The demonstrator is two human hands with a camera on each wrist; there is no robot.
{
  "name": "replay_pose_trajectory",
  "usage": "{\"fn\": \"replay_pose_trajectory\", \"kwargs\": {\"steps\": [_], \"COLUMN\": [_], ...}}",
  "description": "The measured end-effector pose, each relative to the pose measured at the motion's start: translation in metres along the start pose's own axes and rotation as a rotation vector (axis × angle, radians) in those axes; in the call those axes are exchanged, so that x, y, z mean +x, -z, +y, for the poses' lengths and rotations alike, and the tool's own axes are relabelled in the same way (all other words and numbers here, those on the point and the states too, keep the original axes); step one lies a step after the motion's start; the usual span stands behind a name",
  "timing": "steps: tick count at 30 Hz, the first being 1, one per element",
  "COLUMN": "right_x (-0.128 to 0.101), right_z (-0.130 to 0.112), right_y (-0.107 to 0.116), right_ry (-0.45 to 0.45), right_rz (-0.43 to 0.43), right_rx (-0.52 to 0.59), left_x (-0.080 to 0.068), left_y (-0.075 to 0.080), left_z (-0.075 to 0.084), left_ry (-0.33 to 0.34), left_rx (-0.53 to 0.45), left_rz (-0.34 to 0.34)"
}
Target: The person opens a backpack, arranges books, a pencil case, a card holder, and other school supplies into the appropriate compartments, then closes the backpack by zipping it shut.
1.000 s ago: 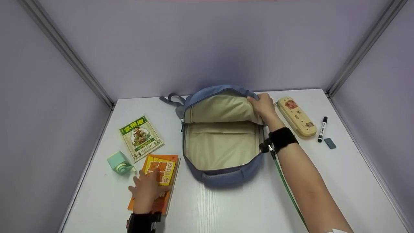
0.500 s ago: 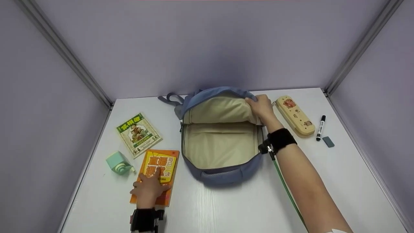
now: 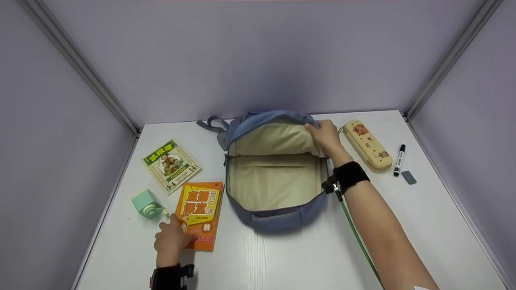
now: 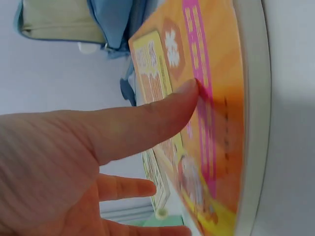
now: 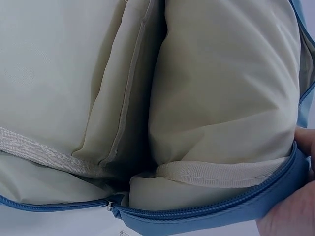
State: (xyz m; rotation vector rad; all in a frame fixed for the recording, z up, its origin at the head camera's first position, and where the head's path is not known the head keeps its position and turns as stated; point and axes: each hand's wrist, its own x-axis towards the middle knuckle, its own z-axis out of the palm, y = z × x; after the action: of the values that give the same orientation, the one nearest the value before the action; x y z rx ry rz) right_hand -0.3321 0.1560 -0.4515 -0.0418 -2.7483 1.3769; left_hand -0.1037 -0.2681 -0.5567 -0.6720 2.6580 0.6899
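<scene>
Left hand (image 4: 74, 162) thumb on orange book (image 4: 216, 98), seen wrist-close; right hand (image 3: 326, 135) gripping backpack flap (image 3: 278, 137).

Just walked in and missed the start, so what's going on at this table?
A person's right hand holds open the flap of a blue fabric backpack with cream lining; its main compartment looks empty. The left hand has its grip on the near corner of an orange paperback book, thumb on the cover. A green-covered book lies nearby.
</scene>
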Motion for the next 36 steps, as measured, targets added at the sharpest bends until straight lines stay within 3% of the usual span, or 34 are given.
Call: {"fn": "replay_pose_trajectory", "kwargs": {"steps": [8,15,20,24,31,36], "right_x": [-0.002,-0.002,-0.003,-0.003,-0.003,-0.003], "right_z": [0.0,0.002,0.003,0.003,0.004,0.004], "right_y": [0.0,0.0,0.0,0.0,0.0,-0.001], "right_ry": [0.012,0.033,0.026,0.019,0.017,0.011], "right_rz": [-0.017,-0.024,-0.029,-0.031,-0.024,-0.024], "right_rx": [-0.017,-0.046,-0.036,-0.027,-0.02,-0.027], "left_x": [0.012,0.018,0.015,0.01,-0.004,-0.014], "left_y": [0.008,0.014,0.016,0.02,0.04,0.05], "left_z": [-0.02,-0.021,-0.019,-0.013,0.01,0.024], "left_ry": [0.123,0.14,0.122,0.044,-0.191,-0.268], "left_rx": [-0.047,-0.069,-0.083,-0.193,-0.32,-0.421], "left_rz": [-0.062,-0.113,-0.102,-0.069,0.034,0.179]}}
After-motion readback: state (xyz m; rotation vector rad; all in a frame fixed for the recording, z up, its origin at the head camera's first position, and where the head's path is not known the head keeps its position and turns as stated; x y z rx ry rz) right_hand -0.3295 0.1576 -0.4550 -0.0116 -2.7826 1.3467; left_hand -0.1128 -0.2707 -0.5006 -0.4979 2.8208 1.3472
